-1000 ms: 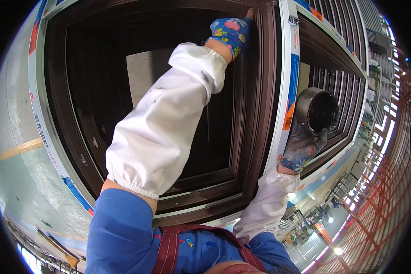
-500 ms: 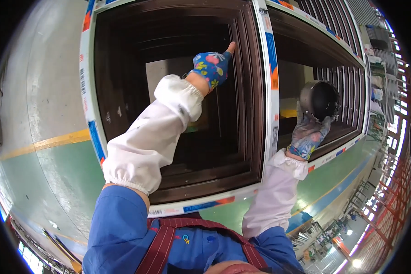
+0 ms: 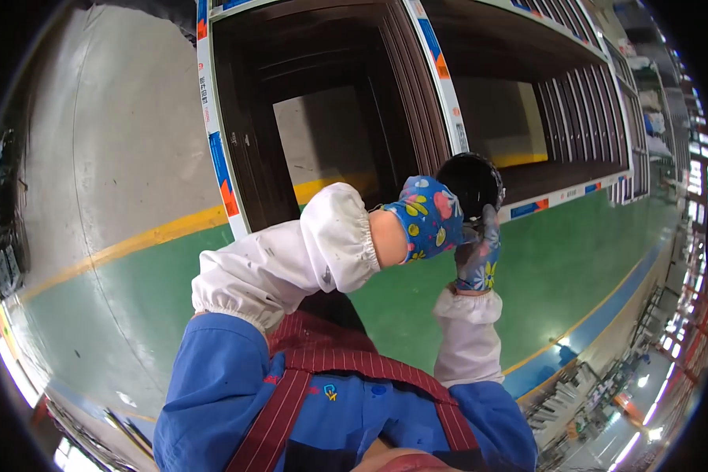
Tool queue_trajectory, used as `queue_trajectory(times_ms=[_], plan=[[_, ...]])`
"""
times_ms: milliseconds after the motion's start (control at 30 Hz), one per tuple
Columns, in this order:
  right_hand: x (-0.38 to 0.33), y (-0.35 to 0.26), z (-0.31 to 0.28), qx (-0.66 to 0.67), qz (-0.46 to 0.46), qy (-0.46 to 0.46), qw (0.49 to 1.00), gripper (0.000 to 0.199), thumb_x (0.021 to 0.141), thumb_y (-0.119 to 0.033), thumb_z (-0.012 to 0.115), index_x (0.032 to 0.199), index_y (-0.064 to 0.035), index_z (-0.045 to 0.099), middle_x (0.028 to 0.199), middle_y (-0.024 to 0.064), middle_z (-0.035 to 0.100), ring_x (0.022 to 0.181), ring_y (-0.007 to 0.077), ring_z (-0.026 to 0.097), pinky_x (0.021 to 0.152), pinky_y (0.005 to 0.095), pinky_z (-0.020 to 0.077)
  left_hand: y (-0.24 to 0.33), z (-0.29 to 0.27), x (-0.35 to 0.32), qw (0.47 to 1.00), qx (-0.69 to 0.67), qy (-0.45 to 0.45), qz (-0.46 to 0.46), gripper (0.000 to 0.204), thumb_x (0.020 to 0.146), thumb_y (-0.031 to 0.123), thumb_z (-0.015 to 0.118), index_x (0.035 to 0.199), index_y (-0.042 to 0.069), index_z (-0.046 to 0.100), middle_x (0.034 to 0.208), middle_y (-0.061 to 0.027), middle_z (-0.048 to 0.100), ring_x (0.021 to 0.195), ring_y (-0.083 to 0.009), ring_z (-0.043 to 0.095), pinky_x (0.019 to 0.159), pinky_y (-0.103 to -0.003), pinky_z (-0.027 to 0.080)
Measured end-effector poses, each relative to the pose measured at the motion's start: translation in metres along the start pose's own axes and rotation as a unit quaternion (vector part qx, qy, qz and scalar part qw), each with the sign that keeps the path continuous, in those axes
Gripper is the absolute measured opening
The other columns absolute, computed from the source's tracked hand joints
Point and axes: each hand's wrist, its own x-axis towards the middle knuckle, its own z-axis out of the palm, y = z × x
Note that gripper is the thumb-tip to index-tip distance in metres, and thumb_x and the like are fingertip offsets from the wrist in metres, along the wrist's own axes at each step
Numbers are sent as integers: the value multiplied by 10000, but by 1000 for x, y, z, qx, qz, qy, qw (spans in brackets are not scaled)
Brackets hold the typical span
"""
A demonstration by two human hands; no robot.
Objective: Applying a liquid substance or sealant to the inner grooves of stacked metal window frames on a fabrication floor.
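My right hand [image 3: 482, 256], in a blue floral glove with a dark-stained palm, grips a round black cup-like container [image 3: 470, 182] from below and beside it. The container's mouth faces up and its inside looks black; I cannot make out what it holds. My left hand [image 3: 429, 220], in a matching floral glove, is against the near left side of the container, its fingers mostly hidden there. Both hands are at the near edge of a stack of brown frames [image 3: 405, 86] with white taped edges.
The stacked frames have two large openings, with a white divider [image 3: 442, 71] between them and grey bars [image 3: 586, 110] at the right. Green floor [image 3: 401, 315] with a yellow line [image 3: 145, 236] lies around the stack. Racks and shelves stand far right.
My left hand has come out of the left opening, moving right and nearer to me, up to the container. My right hand has brought the container left, and my view has shifted.
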Motion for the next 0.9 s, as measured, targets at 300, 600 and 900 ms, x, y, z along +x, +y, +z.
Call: queue_trajectory(times_ms=[300, 600, 900], plan=[[-26, 0, -12, 49, -8, 59, 997, 483, 878, -329, 440, 1273, -55, 386, 1258, 140, 445, 1077, 290, 508, 842, 477, 475, -44, -23, -35, 952, -168, 99, 237, 265, 787, 208, 632, 1014, 72, 613, 661, -130, 591, 587, -253, 592, 539, -297, 462], [-68, -26, 8, 101, -70, 161, 979, 530, 835, -374, 466, 1292, -123, 367, 1264, 129, 451, 1102, 311, 498, 847, 481, 488, -140, 40, -35, 963, -216, -40, 158, 584, 765, 30, 523, 1312, 198, 405, 778, -146, 578, 631, -257, 551, 593, -328, 443], [-137, 23, -25, 208, -100, 221, 948, 475, 839, -325, 501, 1260, -121, 416, 1244, 121, 476, 1084, 307, 510, 866, 508, 468, -119, 120, 47, 970, -100, -15, 222, 767, 756, 18, 477, 1378, 362, 189, 959, -212, 570, 863, -331, 590, 727, -352, 483]])
